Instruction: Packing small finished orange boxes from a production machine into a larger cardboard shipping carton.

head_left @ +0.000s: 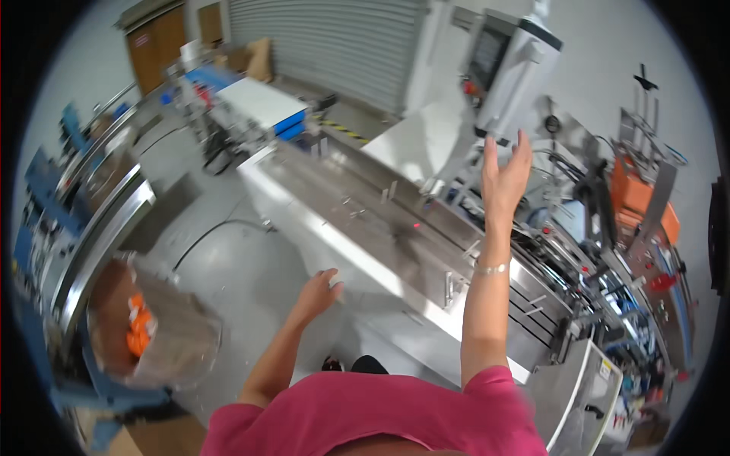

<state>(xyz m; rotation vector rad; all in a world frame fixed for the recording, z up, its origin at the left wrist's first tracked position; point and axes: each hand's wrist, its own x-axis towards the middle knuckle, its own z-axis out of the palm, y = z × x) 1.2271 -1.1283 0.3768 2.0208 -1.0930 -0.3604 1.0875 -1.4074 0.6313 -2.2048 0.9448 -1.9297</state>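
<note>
My right hand (505, 176) is raised over the machine bed, fingers spread and nothing in it. Just beyond the fingertips is a pale grey machine head (515, 83) with a dark screen (490, 53) on its left side. A band circles my right wrist. Lower and to the left, my left hand (318, 293) hangs in the air in front of the machine, loosely open and holding nothing. Between the hands runs a long stainless steel conveyor bed (342, 205), with upright pins along it and a small red light spot on its surface.
A large lined bin (179, 334) with orange pieces inside stands at the left. Beside it curves a metal-edged conveyor (106, 235). Orange and metal machinery (639, 197) crowds the right. A white-topped table (262, 102) adjoins the bed's far end. A black cable (220, 224) crosses the floor.
</note>
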